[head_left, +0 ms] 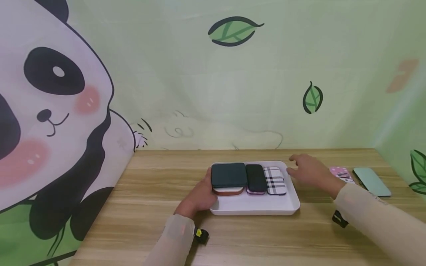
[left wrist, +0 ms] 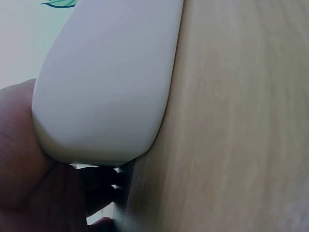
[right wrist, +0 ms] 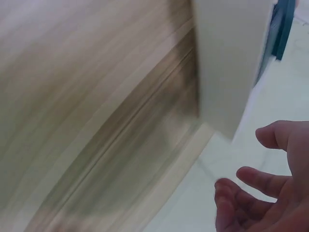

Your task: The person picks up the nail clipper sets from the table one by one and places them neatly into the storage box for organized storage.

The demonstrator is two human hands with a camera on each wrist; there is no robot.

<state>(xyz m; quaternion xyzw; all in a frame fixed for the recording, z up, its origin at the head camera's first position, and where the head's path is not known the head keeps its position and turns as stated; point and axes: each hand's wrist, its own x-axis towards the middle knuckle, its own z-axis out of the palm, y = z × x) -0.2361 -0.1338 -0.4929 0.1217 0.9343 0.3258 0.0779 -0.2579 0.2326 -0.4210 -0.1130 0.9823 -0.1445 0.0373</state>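
A white tray (head_left: 254, 208) stands on the wooden table, holding several flat, rounded-corner cases. At its left lies a dark teal case (head_left: 229, 175) on top of a brown-and-white one (head_left: 228, 192). Beside these, a black case (head_left: 256, 178) covers most of a pink-edged item, and a plaid case (head_left: 274, 180) lies to the right. My left hand (head_left: 201, 194) grips the tray's left end; in the left wrist view the tray's white wall (left wrist: 108, 92) hides part of the fingers. Just off the tray's right rim, my right hand (head_left: 311, 170) hovers with loosely bent fingers and nothing in them.
Right of the tray, partly behind my right sleeve, lies a pink patterned case (head_left: 341, 173). A pale green flat case (head_left: 372, 181) is next to it. Behind the table (head_left: 159, 177) hangs a green backdrop with a panda (head_left: 63, 111) and leaves.
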